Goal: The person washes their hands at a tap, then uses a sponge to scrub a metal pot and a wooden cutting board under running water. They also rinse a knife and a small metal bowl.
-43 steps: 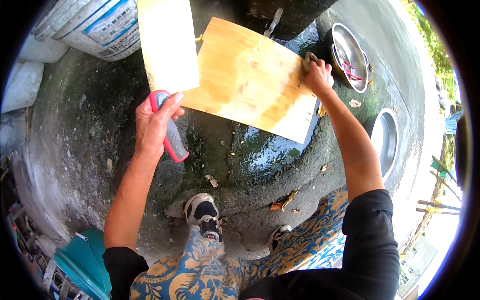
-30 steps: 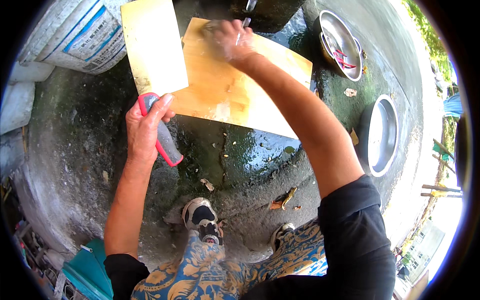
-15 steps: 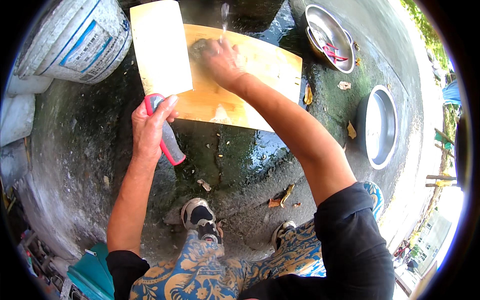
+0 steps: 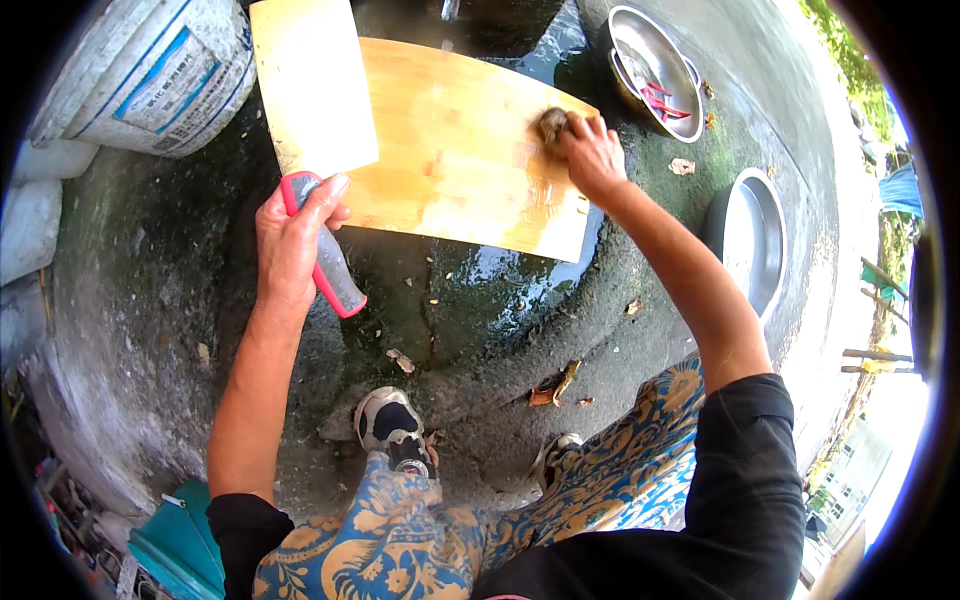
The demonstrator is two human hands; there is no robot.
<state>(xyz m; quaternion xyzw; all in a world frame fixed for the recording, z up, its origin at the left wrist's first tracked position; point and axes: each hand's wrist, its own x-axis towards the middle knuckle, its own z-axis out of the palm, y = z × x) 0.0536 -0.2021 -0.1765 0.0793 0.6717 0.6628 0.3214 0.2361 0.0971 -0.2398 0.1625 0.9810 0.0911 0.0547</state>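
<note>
My left hand point(image 4: 292, 235) is wrapped round the grey-and-red handle of a cleaver point(image 4: 315, 95), whose broad pale blade points away from me. The blade lies over the left end of a wet wooden cutting board point(image 4: 440, 130). At the board's right end my right hand point(image 4: 597, 160) grips a brownish scrubbing pad point(image 4: 552, 130) and presses it on the surface. Its material is too blurred to tell. A little water stream point(image 4: 450, 10) shows at the top edge, beyond the board.
To the right stand a metal pot point(image 4: 650, 55) with red pieces inside and a grey basin point(image 4: 757, 240). A dirty white bucket point(image 4: 165, 85) is at the upper left, a teal container point(image 4: 175, 550) at the lower left. Dry leaves point(image 4: 553, 387) lie on the wet concrete.
My right hand has swept the scrubbing pad from the board's far left part to its right end. My left hand keeps hold of the cleaver, nearly unmoved.
</note>
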